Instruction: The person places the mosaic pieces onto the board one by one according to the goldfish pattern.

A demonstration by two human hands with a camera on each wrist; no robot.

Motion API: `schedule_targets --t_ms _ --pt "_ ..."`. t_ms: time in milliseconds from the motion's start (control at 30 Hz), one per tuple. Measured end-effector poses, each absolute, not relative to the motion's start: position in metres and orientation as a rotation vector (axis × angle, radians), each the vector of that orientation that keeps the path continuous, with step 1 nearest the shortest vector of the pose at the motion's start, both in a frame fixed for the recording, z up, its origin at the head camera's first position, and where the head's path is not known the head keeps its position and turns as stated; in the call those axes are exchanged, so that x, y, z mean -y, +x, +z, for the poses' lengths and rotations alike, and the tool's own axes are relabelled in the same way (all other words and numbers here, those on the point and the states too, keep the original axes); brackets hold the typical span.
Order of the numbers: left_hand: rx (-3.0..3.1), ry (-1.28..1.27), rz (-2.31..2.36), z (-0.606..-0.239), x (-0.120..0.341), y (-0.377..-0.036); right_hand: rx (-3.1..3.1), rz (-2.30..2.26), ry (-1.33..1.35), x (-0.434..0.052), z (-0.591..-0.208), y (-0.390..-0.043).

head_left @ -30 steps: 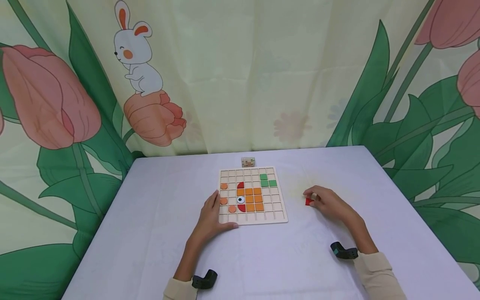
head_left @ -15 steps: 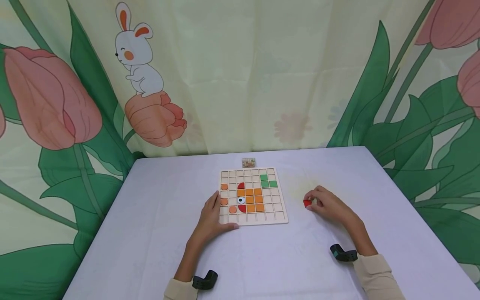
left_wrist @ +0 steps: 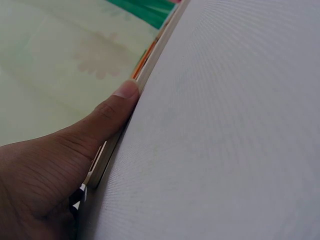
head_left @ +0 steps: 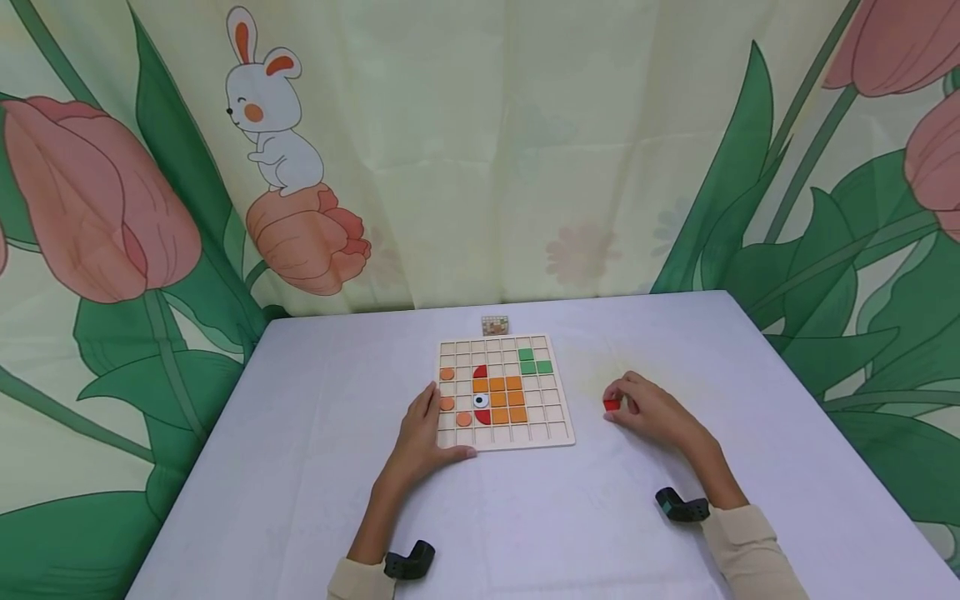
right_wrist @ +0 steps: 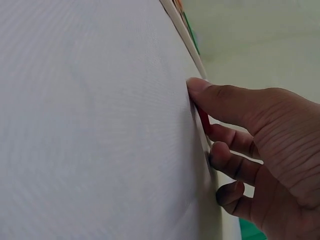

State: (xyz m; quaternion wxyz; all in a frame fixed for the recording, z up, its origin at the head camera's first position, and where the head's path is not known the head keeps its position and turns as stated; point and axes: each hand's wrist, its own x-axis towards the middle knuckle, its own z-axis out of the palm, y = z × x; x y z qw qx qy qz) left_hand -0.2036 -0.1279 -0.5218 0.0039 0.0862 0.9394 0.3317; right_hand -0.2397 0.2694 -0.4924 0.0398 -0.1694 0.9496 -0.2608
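A square wooden grid board (head_left: pixel 551 433) lies on the white-covered table, with small coloured pieces set in its cells. My left hand (head_left: pixel 422 433) rests at its near left corner, fingers along the left side and thumb against the near edge. In the left wrist view the thumb (left_wrist: pixel 112 112) presses on the board's edge (left_wrist: pixel 150 60). To the right of the board, my right hand (head_left: pixel 651 406) pinches a small red tile (head_left: pixel 612 406) low over the cloth. Its thumb and forefinger cover much of the tile (right_wrist: pixel 204 120) in the right wrist view; its exact shape is hidden.
On the board sit orange squares (head_left: pixel 498 400), green squares (head_left: pixel 528 367), light orange discs (head_left: pixel 464 419), red quarter-round pieces (head_left: pixel 480 372) and a white eye disc (head_left: pixel 481 401). A small patterned card (head_left: pixel 495 326) lies behind it. A printed curtain (head_left: pixel 480 167) hangs beyond the table.
The red tile has shifted slightly left and turned between my right fingers, which now cover more of it. My left hand and the board stay in place.
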Motion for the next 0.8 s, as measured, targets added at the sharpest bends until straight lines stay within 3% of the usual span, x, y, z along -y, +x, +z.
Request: schedule_targets --t_ms 400,800 --pt "-2.924 0.237 1.055 -0.521 0.127 -0.204 -2.904 -0.826 -0.629 -0.258 -0.493 -0.247" --pt "-2.929 0.243 1.038 -0.523 0.127 -0.206 -2.841 -0.816 -0.682 -0.21 -0.479 -0.258"
